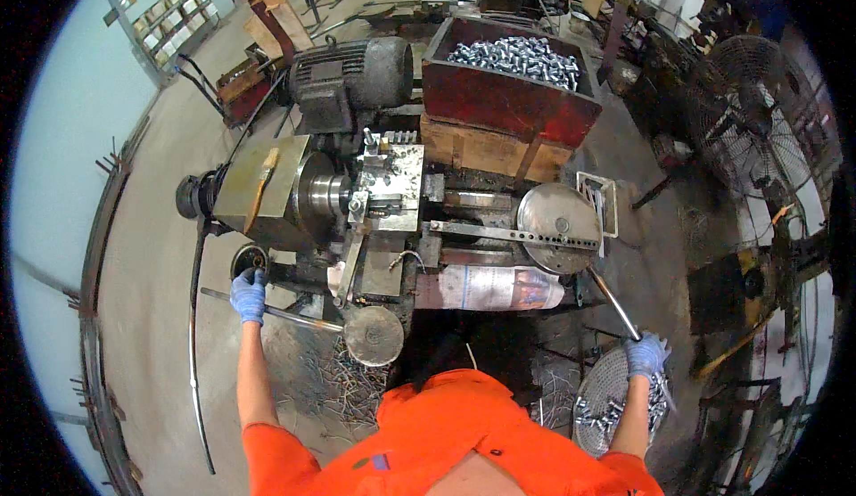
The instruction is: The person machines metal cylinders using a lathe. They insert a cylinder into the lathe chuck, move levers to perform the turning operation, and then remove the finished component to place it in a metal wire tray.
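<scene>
From here, my right hand (646, 355) has its fingers closed around the metal lever (615, 303), below the round plate (557, 215). My left hand (248, 296) is at the dark round part (238, 265); its grip I cannot tell. The printed paper (495, 288) I cannot read.

Metal scraps (346, 391) on concrete floor (152, 300)

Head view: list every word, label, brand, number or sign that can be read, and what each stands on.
No text can be read in this view.
Printed paper near the large metal disc: print too small and blurred.
Pale cards on the left wall: too small to tell any writing.
Metal rod in the right hand: no lettering shows.
</scene>
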`<state>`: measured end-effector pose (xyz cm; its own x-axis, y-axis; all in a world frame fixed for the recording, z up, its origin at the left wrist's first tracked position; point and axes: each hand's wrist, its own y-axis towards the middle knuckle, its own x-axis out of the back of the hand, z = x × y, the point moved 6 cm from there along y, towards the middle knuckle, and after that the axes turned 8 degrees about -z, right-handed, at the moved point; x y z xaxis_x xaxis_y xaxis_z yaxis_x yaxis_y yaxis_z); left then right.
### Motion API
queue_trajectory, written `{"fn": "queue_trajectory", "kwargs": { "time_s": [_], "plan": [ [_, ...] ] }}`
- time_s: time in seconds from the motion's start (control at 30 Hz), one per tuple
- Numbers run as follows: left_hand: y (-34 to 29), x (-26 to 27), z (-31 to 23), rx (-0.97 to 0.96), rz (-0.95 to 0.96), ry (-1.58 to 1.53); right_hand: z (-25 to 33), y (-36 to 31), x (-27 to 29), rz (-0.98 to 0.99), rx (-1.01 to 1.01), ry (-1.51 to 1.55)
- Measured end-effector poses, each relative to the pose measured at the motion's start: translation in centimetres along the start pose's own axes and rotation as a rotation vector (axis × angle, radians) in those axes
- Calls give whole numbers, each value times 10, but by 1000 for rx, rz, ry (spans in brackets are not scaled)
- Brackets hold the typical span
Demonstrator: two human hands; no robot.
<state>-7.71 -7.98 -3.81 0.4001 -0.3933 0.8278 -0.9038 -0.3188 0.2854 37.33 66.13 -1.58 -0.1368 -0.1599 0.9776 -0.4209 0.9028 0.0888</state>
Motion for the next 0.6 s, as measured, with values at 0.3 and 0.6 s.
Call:
{"fn": "queue_trajectory", "kwargs": {
  "time_s": [0.3, 0.6],
  "plan": [
    [-4, 8, -45, -7, 30, 62, 35, 151, 20, -132, -58, -125],
    [-9, 5, -43, -54, 9, 153, 134, 94, 37, -399, 443, 306]
  ]
}}
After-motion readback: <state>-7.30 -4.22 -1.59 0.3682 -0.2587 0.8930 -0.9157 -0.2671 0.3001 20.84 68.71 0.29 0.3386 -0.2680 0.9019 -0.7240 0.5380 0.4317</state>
